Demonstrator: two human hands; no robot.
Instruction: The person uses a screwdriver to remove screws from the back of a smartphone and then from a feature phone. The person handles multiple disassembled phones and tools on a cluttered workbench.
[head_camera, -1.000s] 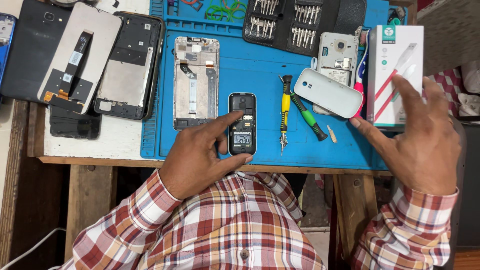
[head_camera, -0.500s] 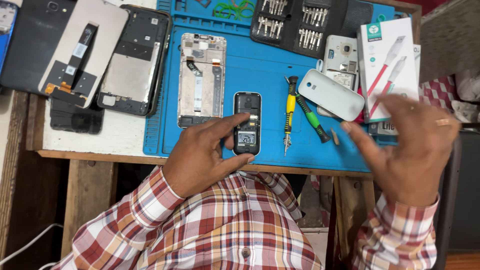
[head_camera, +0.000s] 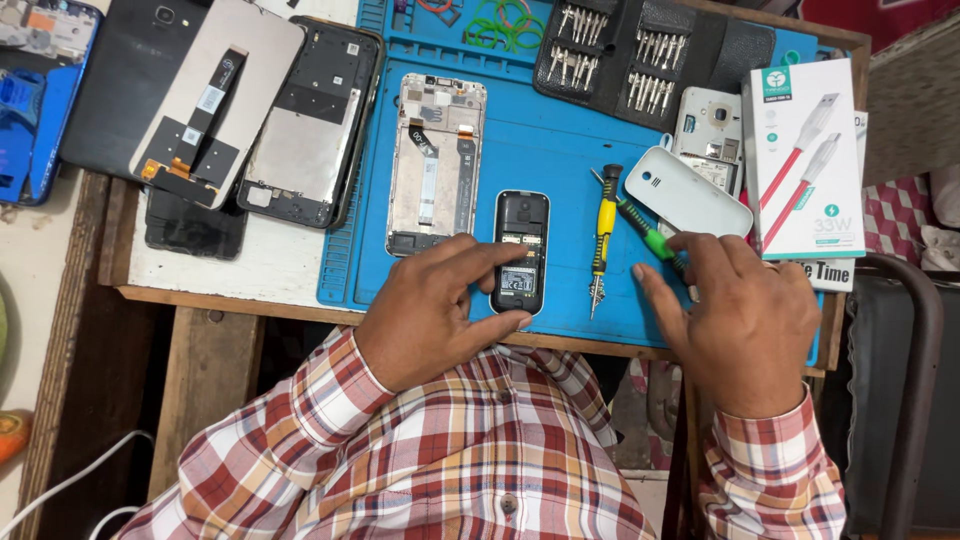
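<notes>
The small black keypad phone (head_camera: 521, 252) lies on its face with the back cover off, on the blue repair mat (head_camera: 560, 150) near the front edge of the desk (head_camera: 230, 270). Its long axis runs away from the person, camera end far. The left hand (head_camera: 430, 315) pinches its lower end between thumb and forefinger. The right hand (head_camera: 735, 320), open and empty, reaches to the green-handled screwdriver (head_camera: 650, 240), just right of the phone. The step seems to be taking a tool; next calls for a firm grip on the handle.

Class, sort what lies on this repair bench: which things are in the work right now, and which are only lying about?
In hand:
left hand steadying the small black phone
right hand on the green screwdriver

Lying about:
yellow screwdriver
white back cover
bit set
cable box
phone frame
</notes>
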